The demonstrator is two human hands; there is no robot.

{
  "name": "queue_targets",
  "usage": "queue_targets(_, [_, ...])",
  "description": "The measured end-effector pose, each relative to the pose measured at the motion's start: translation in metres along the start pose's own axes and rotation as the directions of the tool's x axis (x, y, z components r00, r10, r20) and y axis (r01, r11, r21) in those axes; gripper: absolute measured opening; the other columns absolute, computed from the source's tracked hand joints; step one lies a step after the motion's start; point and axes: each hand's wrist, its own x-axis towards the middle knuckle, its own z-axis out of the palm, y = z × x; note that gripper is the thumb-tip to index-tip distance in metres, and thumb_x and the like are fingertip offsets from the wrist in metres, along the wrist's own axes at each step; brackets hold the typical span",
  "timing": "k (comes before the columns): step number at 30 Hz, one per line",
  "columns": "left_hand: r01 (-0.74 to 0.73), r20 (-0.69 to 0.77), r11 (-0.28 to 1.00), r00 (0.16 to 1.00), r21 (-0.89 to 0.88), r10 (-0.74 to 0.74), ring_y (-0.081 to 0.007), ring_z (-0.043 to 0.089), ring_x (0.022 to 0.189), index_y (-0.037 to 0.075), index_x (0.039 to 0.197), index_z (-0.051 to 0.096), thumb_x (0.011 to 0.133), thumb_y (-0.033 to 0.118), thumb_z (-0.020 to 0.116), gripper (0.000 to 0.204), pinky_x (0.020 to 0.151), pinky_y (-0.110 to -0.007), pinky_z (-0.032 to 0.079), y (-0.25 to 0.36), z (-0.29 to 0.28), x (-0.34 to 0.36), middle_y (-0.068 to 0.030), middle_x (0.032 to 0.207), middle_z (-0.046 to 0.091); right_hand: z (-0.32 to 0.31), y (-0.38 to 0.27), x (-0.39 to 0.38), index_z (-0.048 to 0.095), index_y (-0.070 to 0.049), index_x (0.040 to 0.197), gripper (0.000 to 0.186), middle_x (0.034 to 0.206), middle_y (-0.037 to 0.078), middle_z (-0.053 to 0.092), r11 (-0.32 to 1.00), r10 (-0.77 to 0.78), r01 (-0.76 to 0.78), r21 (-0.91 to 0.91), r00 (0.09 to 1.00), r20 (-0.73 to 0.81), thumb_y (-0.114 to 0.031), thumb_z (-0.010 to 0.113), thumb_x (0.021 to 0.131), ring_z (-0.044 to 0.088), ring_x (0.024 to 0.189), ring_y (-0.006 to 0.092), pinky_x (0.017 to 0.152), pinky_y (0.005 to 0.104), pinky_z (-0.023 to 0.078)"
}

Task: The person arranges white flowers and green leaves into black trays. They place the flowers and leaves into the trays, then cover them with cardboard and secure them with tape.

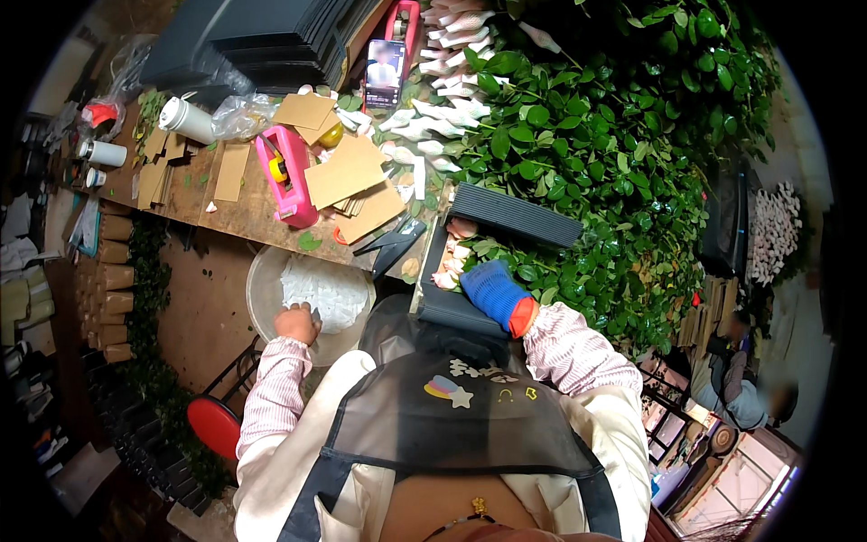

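Note:
My left hand (297, 323), bare, is at the near rim of a pale round bucket (257, 289) that holds white paper strips (327, 294). Its fingers look curled, and what they hold, if anything, is too small to make out. My right hand (495, 294), in a blue knit glove with an orange-red cuff, is closed over a bunch of roses, its fingertips partly hidden. Pale pink rose heads (449, 266) show beside the glove inside a dark ridged holder (456, 312). Behind the hand lies a dark corrugated board (515, 214).
A black stapler (397, 248), tan cardboard pieces (348, 172) and a pink tape dispenser (293, 181) lie on the wooden table (203, 199). Leafy stems (587, 154) are heaped at the right, with wrapped blooms (456, 86) alongside. A red stool (214, 426) stands at lower left.

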Motion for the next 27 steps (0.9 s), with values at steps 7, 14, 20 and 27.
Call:
queue_targets(7, [-0.44,-0.395,0.75,0.882,-0.493,0.257,-0.0377,0.065,0.083,0.006,0.088,0.067,0.093,0.021,0.066,0.016,0.075,-0.048,0.05,0.124,-0.052,0.029,-0.0143,0.084,0.068,0.004,-0.003,0.003,0.077,-0.013,0.106,0.026,0.102,0.007,0.077,0.998,0.023,-0.024,-0.055,0.999,-0.025,-0.021,0.054,0.097,0.074,0.094,0.0266,0.069,0.0492,0.051])
queue_targets(14, [-0.682,-0.514,0.731,0.632,-0.015,0.579,-0.039,0.042,0.137,0.008,0.133,0.056,0.086,0.007,0.064,0.047,0.115,-0.052,0.033,0.153,-0.04,0.073,-0.0171,0.146,0.047,-0.013,-0.004,0.003,0.077,-0.012,0.11,0.029,0.109,0.008,0.077,0.999,0.035,-0.031,-0.041,0.995,0.093,-0.023,0.053,0.098,0.073,0.099,0.0265,0.073,0.0481,0.052])
queue_targets(20, [-0.738,-0.556,0.655,0.617,-0.162,0.557,-0.0398,0.048,0.133,0.007,0.138,0.053,0.086,0.002,0.061,0.053,0.112,-0.049,0.039,0.158,-0.04,0.081,-0.0196,0.142,0.051,0.011,-0.004,0.011,0.078,-0.011,0.096,0.022,0.094,0.009,0.078,0.995,0.0,-0.006,-0.1,0.998,-0.06,-0.019,0.058,0.093,0.074,0.086,0.0284,0.065,0.0491,0.052])
queue_targets(27, [-0.632,-0.25,0.534,0.745,-0.562,0.619,-0.0467,0.031,0.142,-0.004,0.148,0.03,0.07,0.04,0.09,0.107,0.118,-0.048,0.032,0.215,-0.044,0.081,-0.0321,0.15,0.027,0.011,0.005,0.006,0.075,-0.009,0.084,0.021,0.082,0.012,0.074,0.985,-0.156,0.137,-0.101,0.964,-0.214,-0.021,0.059,0.09,0.072,0.075,0.0303,0.059,0.0495,0.05])
